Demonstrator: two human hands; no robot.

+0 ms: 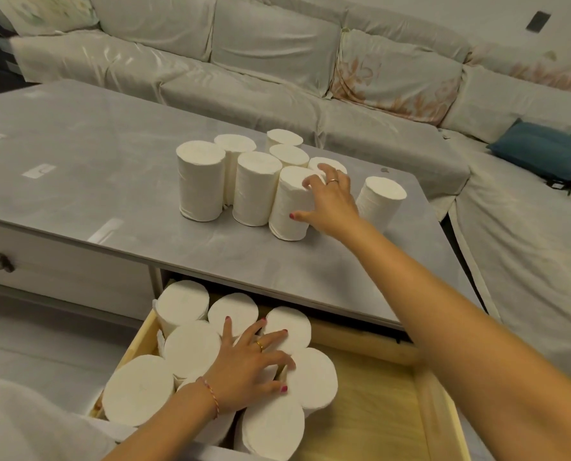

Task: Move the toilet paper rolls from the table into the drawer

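My right hand (330, 201) grasps a toilet paper roll (289, 204) standing on the bench (77, 161). Below the bench, in the open drawer (377, 410), my left hand (247, 367) lies spread and released on the rolls.

A large corner sofa (277, 61) under pale, shiny covers fills the picture from 10 o'clock round to 3 o'clock. One seat cover (397, 81) at 1 o'clock has a faded orange flower print. A blue cushion (540, 149) lies on the seat at 3 o'clock. A pale wall with a dark switch plate (538, 20) is at 2 o'clock. The floor (44, 341) at 8 o'clock is light grey.
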